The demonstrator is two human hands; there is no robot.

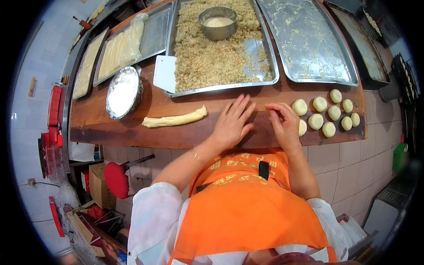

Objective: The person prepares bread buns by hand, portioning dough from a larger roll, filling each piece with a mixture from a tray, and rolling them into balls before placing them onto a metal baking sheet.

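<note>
My left hand (233,122) lies palm down, fingers stretched out, just over the wooden table (154,134) near its front edge. To its left is a pale dough roll (176,119), apart from the fingers. My right hand (286,123) has its fingers bent together in a pinch, and whatever they hold, if anything, is hidden. Close to its right, several round, flattened dough balls (316,121) sit in loose rows; one is partly covered by the hand.
A large tray (277,73) of crumbly filling holds a round metal bowl (218,30) and a white scraper (164,74). Left stands a bowl of white flour (122,93), beside trays of plastic-covered dough strips (121,53). A crumb-strewn tray (309,44) lies right. A red stool (116,180) stands below.
</note>
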